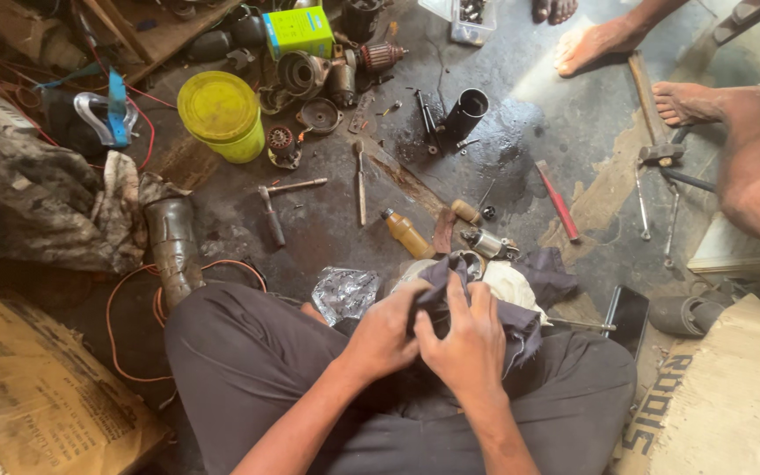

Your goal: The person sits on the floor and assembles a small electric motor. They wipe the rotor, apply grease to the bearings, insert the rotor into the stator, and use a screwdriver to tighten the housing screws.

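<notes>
Closely paired over lap: left hand [384, 332] and right hand [466, 339] both clenched on dark cloth [485, 299], bunched between, trailing right.

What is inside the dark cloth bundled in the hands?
Both hands, left and right, wrap the dark cloth tightly. Only cloth folds show; whatever it holds is covered and cannot be seen.

Daylight falls from the top right, brightest on the wet floor [521, 132] beside the black tube [466, 113], where it glares pale. Left of the tube, past the yellow tub [220, 114], the clutter sinks into dim shadow. Below the tube, both hands [433, 334] and the dark cloth [485, 299] are evenly lit and sharp. Corners bow slightly, wide-lens style; far edges soften.
</notes>
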`<state>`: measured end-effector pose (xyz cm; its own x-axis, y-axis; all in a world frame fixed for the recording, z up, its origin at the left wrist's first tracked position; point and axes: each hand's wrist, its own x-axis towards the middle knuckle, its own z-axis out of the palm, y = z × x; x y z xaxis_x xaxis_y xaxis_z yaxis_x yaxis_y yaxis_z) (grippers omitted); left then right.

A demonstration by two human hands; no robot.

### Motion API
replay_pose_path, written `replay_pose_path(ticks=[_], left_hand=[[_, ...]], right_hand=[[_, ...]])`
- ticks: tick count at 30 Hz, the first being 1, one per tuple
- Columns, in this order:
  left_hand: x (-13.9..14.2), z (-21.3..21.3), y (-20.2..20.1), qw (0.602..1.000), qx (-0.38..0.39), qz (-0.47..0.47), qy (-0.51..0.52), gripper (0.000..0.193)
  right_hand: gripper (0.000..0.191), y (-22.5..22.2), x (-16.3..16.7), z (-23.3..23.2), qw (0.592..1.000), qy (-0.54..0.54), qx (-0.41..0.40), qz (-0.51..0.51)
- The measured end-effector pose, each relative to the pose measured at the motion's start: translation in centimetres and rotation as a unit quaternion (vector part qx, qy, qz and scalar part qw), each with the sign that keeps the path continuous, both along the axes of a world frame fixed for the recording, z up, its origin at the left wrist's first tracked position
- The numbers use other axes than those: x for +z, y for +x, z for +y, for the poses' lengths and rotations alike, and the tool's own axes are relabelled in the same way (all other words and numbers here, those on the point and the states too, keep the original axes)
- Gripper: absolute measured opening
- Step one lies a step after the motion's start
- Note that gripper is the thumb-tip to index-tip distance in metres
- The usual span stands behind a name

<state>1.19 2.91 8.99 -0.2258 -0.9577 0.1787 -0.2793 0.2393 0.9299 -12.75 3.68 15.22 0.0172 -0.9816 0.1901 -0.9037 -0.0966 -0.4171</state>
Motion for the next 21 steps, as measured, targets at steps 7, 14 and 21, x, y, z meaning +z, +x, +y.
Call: replay_pose_path(ticks=[7, 14, 21], left_hand=[[0.1, -2.0, 0.0, 0.978, 0.120, -0.076, -0.151, 0.086], [-1.6, -2.4, -1.1, 0.991, 0.090, -0.051, -0.090, 0.072], [-0.5, -2.3, -0.9, 0.989, 0.097, -0.075, -0.087, 0.075]], right_hand=[[0.041, 1.4, -0.9, -0.8, 0.990, -0.128, 0.027, 0.057], [0.027, 1.1, -3.1, 0.8, 0.960, -0.261, 0.096, 0.034], [0.018, -1.5, -2.6, 3.3, 0.965, -0.205, 0.151, -0.066]])
